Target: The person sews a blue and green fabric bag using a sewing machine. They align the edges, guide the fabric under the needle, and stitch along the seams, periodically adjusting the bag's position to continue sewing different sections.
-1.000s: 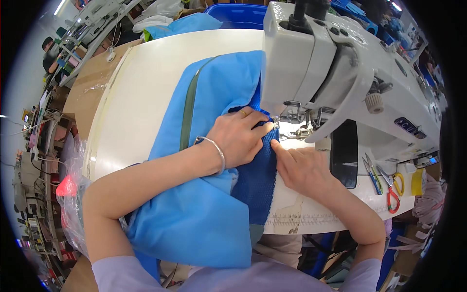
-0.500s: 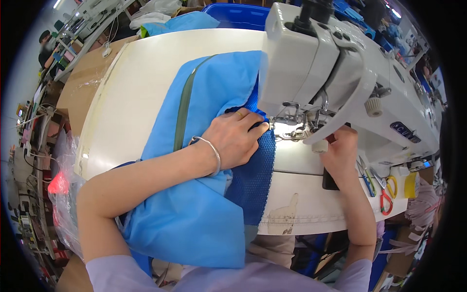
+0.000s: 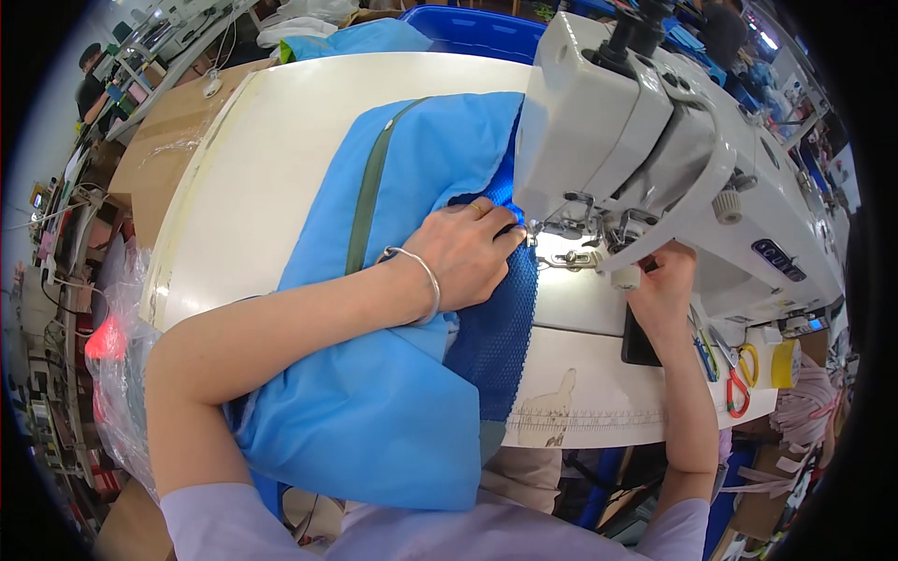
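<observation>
A light blue fabric piece point(image 3: 374, 411) with a dark blue mesh panel point(image 3: 496, 360) and a green strip point(image 3: 372, 187) lies partly on the white table and hangs over its front edge. My left hand point(image 3: 468, 254) rests across it, fingers bent and gripping the mesh near the presser foot of the sewing machine point(image 3: 599, 131). Some fingertips are tucked into the fabric. My right hand point(image 3: 664, 290) is closed beneath the machine's arm, beside the lit needle area. What its fingers hold, if anything, is hidden.
A dark flat object point(image 3: 639, 338) lies by my right wrist. Red-handled scissors point(image 3: 737, 397), yellow-handled scissors point(image 3: 748, 363) and a yellow roll point(image 3: 784, 365) sit at the table's right end. Behind the table stands a blue bin point(image 3: 477, 30); cardboard point(image 3: 173, 140) borders its left side.
The whole view has shifted slightly, with the machine appearing a little farther right. Both hands keep nearly the same places and grips; the fabric has barely moved relative to the machine.
</observation>
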`<control>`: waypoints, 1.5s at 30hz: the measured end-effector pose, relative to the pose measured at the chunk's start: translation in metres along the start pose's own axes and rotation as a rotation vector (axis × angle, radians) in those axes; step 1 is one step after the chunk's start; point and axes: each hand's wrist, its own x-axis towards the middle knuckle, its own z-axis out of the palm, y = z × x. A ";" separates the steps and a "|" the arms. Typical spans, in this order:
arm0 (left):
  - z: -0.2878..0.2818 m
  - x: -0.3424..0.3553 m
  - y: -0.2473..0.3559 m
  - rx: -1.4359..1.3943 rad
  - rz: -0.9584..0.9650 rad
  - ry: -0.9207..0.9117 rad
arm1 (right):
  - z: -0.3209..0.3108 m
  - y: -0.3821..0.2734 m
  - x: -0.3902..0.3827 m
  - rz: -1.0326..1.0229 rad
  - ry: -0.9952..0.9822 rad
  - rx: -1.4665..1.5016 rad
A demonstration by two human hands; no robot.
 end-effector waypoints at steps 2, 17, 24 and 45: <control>0.001 0.000 0.001 -0.002 -0.003 -0.001 | 0.003 -0.001 -0.001 0.075 0.028 0.041; -0.004 -0.004 0.010 -0.004 -0.034 -0.033 | 0.003 0.011 -0.002 0.034 0.004 0.018; -0.001 0.003 -0.017 -0.027 0.025 -0.010 | -0.016 -0.042 -0.028 0.007 -0.126 -0.010; -0.137 -0.028 0.090 0.090 0.041 -0.676 | 0.055 -0.163 -0.222 0.689 -0.647 1.083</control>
